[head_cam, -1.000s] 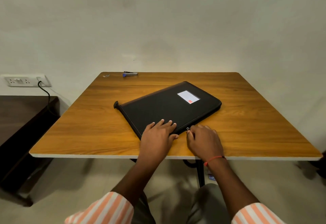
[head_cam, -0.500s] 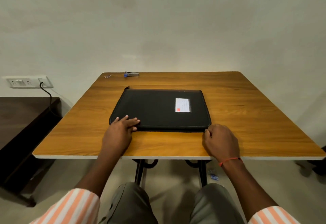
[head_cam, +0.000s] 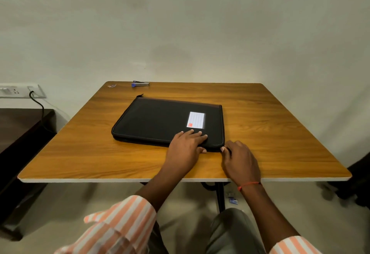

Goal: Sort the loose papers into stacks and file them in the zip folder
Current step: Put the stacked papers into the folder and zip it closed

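The left hand lies flat, its straight fingers close together, pressing on the near right part of the folder. Just to its right, the right hand has curled fingers, with thumb and forefinger pinching at the folder's near right corner. What sits between them is too small to tell. A red thread circles that wrist. The black folder lies flat and zipped shut in the middle of the frame on the wooden table, so its contents cannot be seen. Its long axis runs left to right, slanting a little down to the right, with a white label towards its right end. At the table's far edge, up and left of the folder, rests a blue and metal stapler. A wall socket shows at the frame's left edge.
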A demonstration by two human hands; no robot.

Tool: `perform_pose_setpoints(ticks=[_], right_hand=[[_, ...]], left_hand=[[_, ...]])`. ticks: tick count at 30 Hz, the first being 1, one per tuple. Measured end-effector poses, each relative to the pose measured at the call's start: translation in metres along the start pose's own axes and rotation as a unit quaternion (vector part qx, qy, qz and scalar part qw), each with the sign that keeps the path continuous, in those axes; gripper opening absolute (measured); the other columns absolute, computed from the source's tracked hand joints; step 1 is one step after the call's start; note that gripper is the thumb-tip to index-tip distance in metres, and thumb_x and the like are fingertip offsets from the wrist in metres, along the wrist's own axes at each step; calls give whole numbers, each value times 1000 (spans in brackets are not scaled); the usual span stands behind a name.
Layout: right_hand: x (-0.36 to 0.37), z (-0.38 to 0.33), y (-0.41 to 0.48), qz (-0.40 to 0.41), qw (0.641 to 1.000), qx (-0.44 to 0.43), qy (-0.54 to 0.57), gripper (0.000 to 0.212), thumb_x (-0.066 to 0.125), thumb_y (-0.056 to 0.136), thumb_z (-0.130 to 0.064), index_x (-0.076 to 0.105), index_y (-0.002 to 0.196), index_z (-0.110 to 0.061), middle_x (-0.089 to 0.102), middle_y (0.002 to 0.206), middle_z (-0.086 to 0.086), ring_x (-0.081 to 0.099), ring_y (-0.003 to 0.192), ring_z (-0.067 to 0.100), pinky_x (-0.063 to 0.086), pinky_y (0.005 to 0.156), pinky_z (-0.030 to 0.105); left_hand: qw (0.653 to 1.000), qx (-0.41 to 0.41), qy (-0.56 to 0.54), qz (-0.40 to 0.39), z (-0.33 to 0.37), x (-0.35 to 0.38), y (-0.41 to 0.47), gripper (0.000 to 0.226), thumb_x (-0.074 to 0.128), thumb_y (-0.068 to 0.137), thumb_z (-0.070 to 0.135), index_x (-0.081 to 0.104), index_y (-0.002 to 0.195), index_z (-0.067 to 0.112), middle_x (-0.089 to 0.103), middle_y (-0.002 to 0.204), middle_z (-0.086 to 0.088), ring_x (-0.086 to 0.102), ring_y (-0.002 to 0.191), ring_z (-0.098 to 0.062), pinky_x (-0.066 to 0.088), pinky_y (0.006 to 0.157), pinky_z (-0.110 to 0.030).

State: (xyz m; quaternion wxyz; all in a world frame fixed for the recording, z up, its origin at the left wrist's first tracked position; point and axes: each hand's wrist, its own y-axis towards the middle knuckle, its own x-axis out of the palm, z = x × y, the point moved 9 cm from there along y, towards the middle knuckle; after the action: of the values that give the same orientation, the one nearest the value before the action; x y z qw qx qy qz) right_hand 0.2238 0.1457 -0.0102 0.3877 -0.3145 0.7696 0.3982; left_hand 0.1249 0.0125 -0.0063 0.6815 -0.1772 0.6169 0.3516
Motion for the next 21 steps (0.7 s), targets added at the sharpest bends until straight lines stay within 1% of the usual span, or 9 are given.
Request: perform_pose_setpoints(ticks=[2,4,6,9,12,15,19,21], right_hand=[[-1,7,2,11,1000,19,5,15,53,101,-30,63,93,-23,51,83,-4,49,79,15,36,63,29],[1,12,7,15,999,33,10,15,56,100,-28,65,90,-20,54,83,-2,51,78,17,39,64,30],[1,19,16,13,999,51,8,16,57,99,-27,66,88,-19,57,84,-1,53,78,16,40,63,30],[1,27,35,5,998,64,-1,18,58,99,-29,66,86,-19,59,83,-1,56,77,15,44,64,29],[3,31,57,4,998,63,-28,20,55,100,-29,66,89,-18,61,86,1,57,78,17,51,66,35],[9,32,85,-5,996,75,-47,19,53,101,-27,67,97,-15,60,89,3,54,80,19,45,66,32],[20,36,118,-7,994,94,-61,18,56,100,-28,69,104,-17,67,93,4,61,86,21,52,70,34],[26,37,132,-4,992,98,-74,17,58,99,-29,69,106,-17,67,94,5,62,87,22,51,68,33]], left_hand=[[998,16,46,-29,5,3,4,52,41,106,46,32,156,34,33,163,7,26,152,-18,25,122,-43],[996,21,69,-44,5,3,1,51,36,108,45,29,157,34,31,164,7,29,151,-21,32,118,-45],[995,29,82,-44,5,1,-2,50,34,109,46,29,157,34,33,163,6,33,150,-22,38,115,-46],[995,32,84,-37,4,0,-3,49,34,108,47,32,156,34,37,161,6,38,147,-21,42,112,-45],[996,36,78,-31,5,-1,-6,48,35,108,47,35,155,34,39,160,8,39,146,-19,42,111,-43],[997,33,70,-30,4,0,-6,48,36,108,47,36,154,35,39,160,9,38,147,-17,39,114,-42],[998,28,54,-24,4,-4,-7,47,37,108,47,37,154,37,39,160,11,37,147,-18,36,115,-40],[998,30,48,-17,5,-6,-7,47,38,108,47,37,154,38,37,160,12,34,148,-15,33,117,-39]])
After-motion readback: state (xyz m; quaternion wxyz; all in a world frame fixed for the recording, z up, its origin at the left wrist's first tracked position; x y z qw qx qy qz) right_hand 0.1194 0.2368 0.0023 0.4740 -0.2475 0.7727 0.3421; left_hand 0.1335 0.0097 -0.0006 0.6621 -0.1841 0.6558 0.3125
